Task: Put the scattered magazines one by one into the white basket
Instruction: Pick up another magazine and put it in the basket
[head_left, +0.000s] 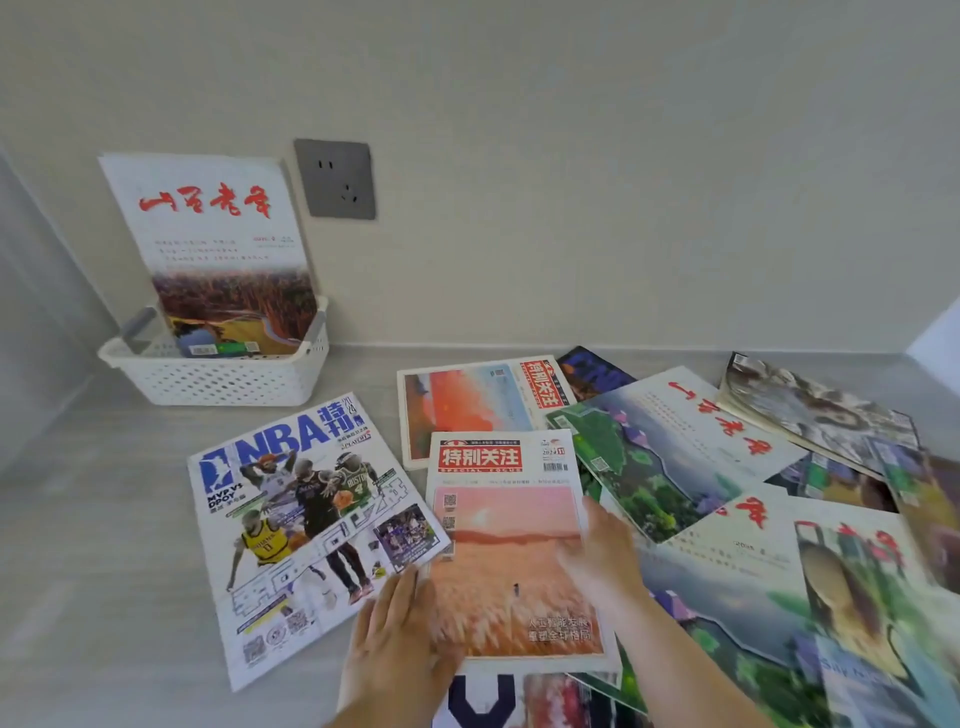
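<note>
A white perforated basket (218, 382) stands at the back left against the wall. One magazine (208, 228) with red brush lettering leans upright in it. In front of me lies a magazine with a red title block and an orange sunset cover (511, 551). My left hand (397, 636) lies at its lower left edge, fingers spread and straight. My right hand (605, 551) rests on its right edge, blurred. An NBA magazine (306, 525) lies flat to the left, its corner tucked under the sunset one.
Several more magazines overlap across the right half of the grey counter (93, 545), among them a second red-titled one (478, 405) behind and a green landscape cover (670, 457). A grey wall socket (336, 178) sits right of the basket.
</note>
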